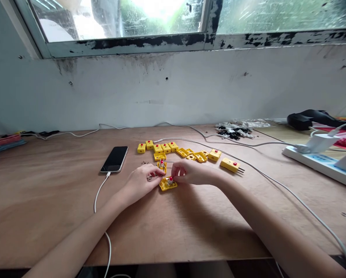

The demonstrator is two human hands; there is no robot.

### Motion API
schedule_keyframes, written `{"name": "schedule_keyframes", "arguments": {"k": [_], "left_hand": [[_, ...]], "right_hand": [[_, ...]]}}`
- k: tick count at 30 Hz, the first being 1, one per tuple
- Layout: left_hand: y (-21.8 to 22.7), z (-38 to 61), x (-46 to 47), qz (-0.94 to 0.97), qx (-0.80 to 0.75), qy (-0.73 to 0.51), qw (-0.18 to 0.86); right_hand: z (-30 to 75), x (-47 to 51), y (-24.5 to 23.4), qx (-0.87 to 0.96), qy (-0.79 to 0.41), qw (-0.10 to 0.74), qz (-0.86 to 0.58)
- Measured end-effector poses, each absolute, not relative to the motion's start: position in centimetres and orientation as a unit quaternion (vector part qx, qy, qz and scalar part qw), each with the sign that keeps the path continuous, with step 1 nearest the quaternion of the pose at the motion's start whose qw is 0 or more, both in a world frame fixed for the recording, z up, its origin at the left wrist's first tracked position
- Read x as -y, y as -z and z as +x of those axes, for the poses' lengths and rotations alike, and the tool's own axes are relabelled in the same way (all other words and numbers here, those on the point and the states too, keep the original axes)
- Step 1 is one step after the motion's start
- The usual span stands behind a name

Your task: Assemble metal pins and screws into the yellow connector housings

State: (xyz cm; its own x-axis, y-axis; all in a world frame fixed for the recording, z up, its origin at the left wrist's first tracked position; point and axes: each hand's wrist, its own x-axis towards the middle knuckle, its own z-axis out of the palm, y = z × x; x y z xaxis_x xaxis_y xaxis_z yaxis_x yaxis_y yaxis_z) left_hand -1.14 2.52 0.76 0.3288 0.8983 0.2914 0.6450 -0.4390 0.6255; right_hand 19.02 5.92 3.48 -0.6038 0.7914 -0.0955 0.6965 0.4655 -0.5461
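Observation:
Both my hands meet over a small yellow plastic housing point(167, 184) with a red and white button, lying open on the wooden table point(45, 200). My left hand point(142, 180) pinches at its left edge, fingers closed. My right hand point(187, 172) curls over its right side, fingertips on it. Another open yellow housing point(161, 166) sits just behind. Several closed yellow blocks with red dots point(158, 147) form a row further back. A yellow plug with metal pins point(230, 165) lies to the right.
A black phone point(115, 158) on a white cable point(101, 189) lies left of the hands. A white power strip point(320, 162) stands at the right, with cables crossing the table. Small black parts point(233, 133) lie by the wall. Tiny screws point(145, 162) sit near the left hand.

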Motion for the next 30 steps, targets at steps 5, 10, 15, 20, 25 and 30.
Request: {"name": "schedule_keyframes", "arguments": {"k": [5, 10, 15, 20, 25, 30], "left_hand": [[-0.93, -0.77, -2.28, 0.794, -0.505, -0.277, 0.195], [-1.41, -0.51, -1.75, 0.811, -0.51, -0.243, 0.154], [-1.36, -0.63, -1.68, 0.819, -0.498, -0.247, 0.141], [-1.18, -0.89, -1.86, 0.831, -0.475, -0.254, 0.142], [-1.22, -0.9, -1.91, 0.839, -0.467, -0.246, 0.128], [-1.15, -0.93, -1.96, 0.835, -0.466, -0.25, 0.149]], "right_hand": [[18.96, -5.95, -3.6, 0.857, -0.276, 0.076, -0.429], [19.01, -6.11, -3.39, 0.859, -0.29, 0.083, -0.413], [19.06, -6.29, -3.17, 0.848, -0.309, 0.093, -0.42], [19.23, -6.54, -2.83, 0.842, -0.332, 0.1, -0.414], [19.36, -6.7, -2.63, 0.841, -0.336, 0.103, -0.411], [19.28, -6.68, -2.7, 0.845, -0.328, 0.103, -0.409]]}}
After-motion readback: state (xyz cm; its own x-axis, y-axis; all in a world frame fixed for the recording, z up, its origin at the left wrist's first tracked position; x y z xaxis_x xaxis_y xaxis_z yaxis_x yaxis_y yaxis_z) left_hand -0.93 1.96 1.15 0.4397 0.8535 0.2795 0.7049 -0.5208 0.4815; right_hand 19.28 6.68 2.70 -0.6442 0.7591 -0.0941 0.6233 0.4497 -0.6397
